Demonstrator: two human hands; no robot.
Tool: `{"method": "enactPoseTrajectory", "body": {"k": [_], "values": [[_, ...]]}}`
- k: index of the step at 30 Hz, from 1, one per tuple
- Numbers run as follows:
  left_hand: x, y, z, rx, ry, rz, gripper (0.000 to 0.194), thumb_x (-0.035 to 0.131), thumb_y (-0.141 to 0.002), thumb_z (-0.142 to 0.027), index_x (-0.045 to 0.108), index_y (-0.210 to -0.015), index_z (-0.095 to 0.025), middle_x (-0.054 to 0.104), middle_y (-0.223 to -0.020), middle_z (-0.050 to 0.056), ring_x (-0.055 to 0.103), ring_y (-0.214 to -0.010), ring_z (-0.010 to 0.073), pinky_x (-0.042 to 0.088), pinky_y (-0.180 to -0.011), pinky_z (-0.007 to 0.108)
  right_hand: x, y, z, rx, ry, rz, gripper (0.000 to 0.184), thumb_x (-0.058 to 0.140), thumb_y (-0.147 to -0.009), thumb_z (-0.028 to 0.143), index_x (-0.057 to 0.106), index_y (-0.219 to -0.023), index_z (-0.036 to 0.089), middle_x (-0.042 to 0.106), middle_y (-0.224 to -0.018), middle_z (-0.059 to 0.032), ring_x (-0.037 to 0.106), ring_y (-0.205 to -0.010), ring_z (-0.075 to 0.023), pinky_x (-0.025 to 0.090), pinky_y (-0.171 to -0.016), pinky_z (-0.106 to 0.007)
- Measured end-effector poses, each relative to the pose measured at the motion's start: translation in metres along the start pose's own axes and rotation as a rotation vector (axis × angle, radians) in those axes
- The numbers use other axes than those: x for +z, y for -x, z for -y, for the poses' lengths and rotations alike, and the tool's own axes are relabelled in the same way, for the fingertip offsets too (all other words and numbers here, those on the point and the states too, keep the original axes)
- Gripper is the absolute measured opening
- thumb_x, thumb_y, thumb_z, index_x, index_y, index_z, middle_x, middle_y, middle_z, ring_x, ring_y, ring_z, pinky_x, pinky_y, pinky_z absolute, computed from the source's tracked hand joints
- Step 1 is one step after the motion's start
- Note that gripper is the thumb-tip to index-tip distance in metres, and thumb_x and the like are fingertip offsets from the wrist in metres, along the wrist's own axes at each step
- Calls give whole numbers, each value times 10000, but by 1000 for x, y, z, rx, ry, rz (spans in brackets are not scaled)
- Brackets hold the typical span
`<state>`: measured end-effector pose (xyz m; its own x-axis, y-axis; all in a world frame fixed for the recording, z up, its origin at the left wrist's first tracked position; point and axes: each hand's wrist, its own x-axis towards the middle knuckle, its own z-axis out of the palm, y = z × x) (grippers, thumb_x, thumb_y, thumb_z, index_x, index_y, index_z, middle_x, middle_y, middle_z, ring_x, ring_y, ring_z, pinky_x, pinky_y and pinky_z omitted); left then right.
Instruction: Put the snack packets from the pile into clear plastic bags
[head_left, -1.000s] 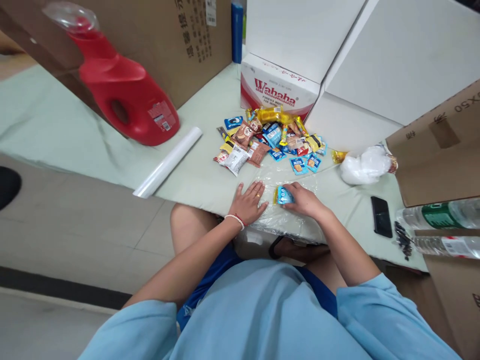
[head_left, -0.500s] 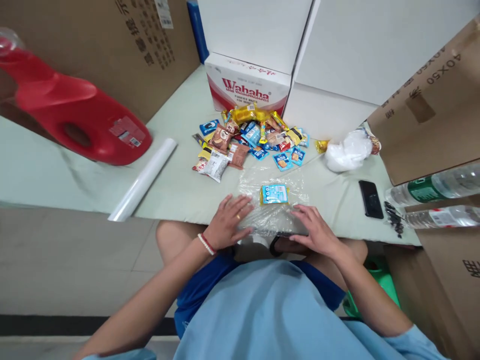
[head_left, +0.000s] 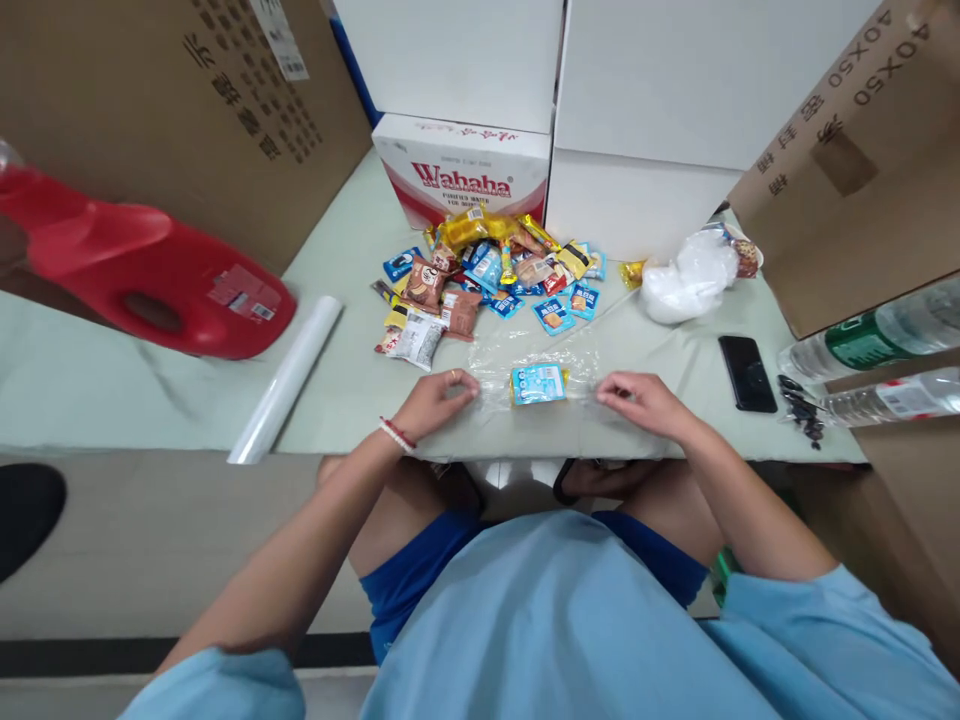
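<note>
A small blue snack packet (head_left: pixel 537 383) lies on a sheet of clear plastic wrap (head_left: pixel 525 352) near the table's front edge. My left hand (head_left: pixel 435 400) is closed in a pinch on the wrap's left side, just left of the packet. My right hand (head_left: pixel 641 400) pinches the wrap's right side. The packet sits between both hands, touched by neither. A pile of assorted snack packets (head_left: pixel 487 275) lies further back on the pale green table (head_left: pixel 345 370).
A roll of plastic wrap (head_left: pixel 289 375) lies at the left, beside a red jug (head_left: pixel 142 270). A Wahaha box (head_left: pixel 461 175) and white boxes stand behind. A white bag (head_left: pixel 686 280), a black phone (head_left: pixel 746 372) and water bottles (head_left: pixel 877 340) are on the right.
My right hand let go of the blue packet and left it on the wrap. Both hands drew back flat, then moved to the wrap's sides and pinched it. The view shifted left.
</note>
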<state>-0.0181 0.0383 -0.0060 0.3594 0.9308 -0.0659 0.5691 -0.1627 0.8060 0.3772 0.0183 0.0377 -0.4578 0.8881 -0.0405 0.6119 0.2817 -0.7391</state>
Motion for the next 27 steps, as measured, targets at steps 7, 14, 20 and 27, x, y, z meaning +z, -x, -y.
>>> {"method": "enactPoseTrajectory", "body": {"k": [7, 14, 20, 27], "values": [[0, -61, -5, -173, -269, -260, 172, 640, -801, -267, 701, -941, -190, 743, -1082, 111, 662, -1070, 296, 509, -1061, 477, -3, -78, -24, 198, 117, 57, 220, 594, -886, 343, 713, -909, 160, 705, -783, -8, 605, -724, -143, 428, -677, -228], [6, -16, -36, 9, -537, -939, 205, 602, -889, -202, 686, -1071, -162, 634, -1186, 174, 550, -1206, 345, 416, -1081, 539, 6, -80, -39, 313, 339, 81, 175, 619, -897, 264, 748, -956, 161, 746, -877, -67, 631, -781, -189, 407, -693, -264], [71, 4, -78, 426, -579, -442, 295, 525, -961, -162, 724, -1171, -216, 753, -1133, 104, 635, -1104, 273, 436, -940, 442, -2, -120, -15, 115, 533, -66, 342, 561, -987, 305, 691, -1260, 144, 702, -1261, -166, 625, -1161, -290, 452, -991, -359], [116, -26, -79, 99, -656, -109, 360, 476, -1027, -181, 684, -1317, -229, 690, -1431, 91, 590, -1298, 288, 428, -959, 470, 40, -180, 9, 79, 663, 166, 584, 707, -886, 275, 592, -1430, 100, 641, -1396, -230, 513, -1318, -378, 448, -1042, -433]]}}
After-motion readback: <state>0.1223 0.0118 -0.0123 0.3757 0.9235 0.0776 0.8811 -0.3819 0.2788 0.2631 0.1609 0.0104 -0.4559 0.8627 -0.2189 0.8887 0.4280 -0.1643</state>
